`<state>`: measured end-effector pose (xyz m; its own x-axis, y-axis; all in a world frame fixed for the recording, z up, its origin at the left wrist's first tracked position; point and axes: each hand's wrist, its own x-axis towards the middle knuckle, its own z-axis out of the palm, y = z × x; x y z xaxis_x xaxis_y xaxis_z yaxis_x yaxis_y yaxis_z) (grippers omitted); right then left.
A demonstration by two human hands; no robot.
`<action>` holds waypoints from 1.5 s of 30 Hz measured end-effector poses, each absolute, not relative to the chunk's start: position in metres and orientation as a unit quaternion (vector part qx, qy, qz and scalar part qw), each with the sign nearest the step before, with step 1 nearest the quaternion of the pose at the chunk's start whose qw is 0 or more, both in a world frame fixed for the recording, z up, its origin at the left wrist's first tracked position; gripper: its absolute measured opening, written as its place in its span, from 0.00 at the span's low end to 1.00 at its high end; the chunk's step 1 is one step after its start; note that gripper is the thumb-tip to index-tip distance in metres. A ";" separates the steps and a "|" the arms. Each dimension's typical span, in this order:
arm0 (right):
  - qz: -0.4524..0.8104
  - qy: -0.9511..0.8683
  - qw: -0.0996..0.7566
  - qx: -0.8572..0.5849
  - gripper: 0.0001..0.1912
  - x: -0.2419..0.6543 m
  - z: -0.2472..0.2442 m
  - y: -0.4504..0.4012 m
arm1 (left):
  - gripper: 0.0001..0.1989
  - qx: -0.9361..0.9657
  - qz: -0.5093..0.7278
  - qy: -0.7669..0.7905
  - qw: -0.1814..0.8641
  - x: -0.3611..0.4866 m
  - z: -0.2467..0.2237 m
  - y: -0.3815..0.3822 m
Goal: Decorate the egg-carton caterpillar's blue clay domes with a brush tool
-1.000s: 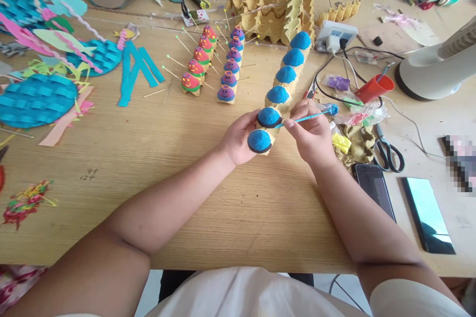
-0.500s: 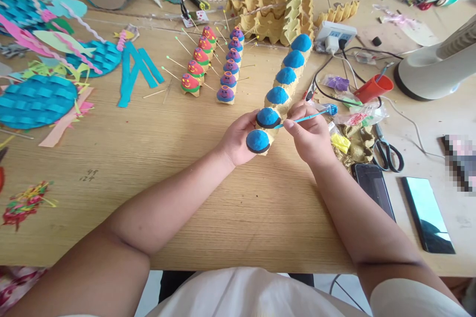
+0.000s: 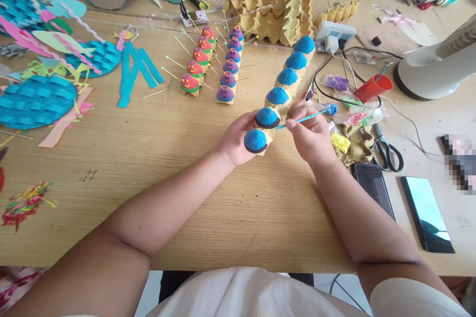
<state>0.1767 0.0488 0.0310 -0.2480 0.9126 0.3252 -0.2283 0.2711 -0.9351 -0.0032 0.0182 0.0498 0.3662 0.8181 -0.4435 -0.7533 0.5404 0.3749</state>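
My left hand (image 3: 241,137) is closed around the near end of an egg carton strip (image 3: 286,96). The strip slants away from me, its row of cups topped with blue domes. Dark bands curve along the lower edges of the two nearest domes. Pinched in my right hand (image 3: 310,133) is a thin blue stick (image 3: 308,118), which has a blue lump at its far end. Its near tip is at the strip, close beside the second dome's dark band; whether it touches I cannot tell.
Two decorated carton caterpillars (image 3: 195,65) (image 3: 230,70) with pins stand beyond my left hand. Blue woven paper pieces (image 3: 37,101) lie left. On the right are a red cup (image 3: 374,88), scissors (image 3: 387,151), two phones (image 3: 427,215) and a power strip (image 3: 336,32). Egg trays (image 3: 266,12) stand behind.
The far end of the carton strip has swung slightly right and nearer, while its near end has shifted a little left. Both hands keep their hold.
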 end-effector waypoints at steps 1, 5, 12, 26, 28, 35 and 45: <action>0.530 -0.586 0.539 -0.291 0.24 0.177 0.031 0.049 | 0.13 0.054 0.478 0.299 0.824 -0.003 0.050 0.018; 0.540 -0.582 0.536 -0.289 0.23 0.177 0.029 0.049 | 0.14 0.065 0.478 0.301 0.823 -0.003 0.050 0.018; 0.554 -0.564 0.529 -0.309 0.24 0.175 0.032 0.048 | 0.15 0.091 0.472 0.287 0.829 -0.004 0.046 0.019; 0.576 -0.544 0.518 -0.322 0.26 0.173 0.038 0.048 | 0.14 0.145 0.479 0.284 0.818 -0.005 0.036 0.019; 0.580 -0.542 0.516 -0.323 0.26 0.173 0.037 0.049 | 0.14 0.146 0.481 0.288 0.815 -0.005 0.035 0.019; 0.586 -0.538 0.509 -0.329 0.26 0.174 0.035 0.050 | 0.13 0.144 0.485 0.278 0.817 -0.006 0.032 0.019; 0.601 -0.522 0.513 -0.321 0.26 0.175 0.039 0.050 | 0.17 0.117 0.480 0.280 0.823 -0.004 0.038 0.020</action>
<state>0.1747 0.0497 0.0388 -0.2683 0.9516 0.1498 -0.2816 0.0713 -0.9569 -0.0035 0.0203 0.0381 0.3820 0.8558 -0.3489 -0.7252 0.5116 0.4608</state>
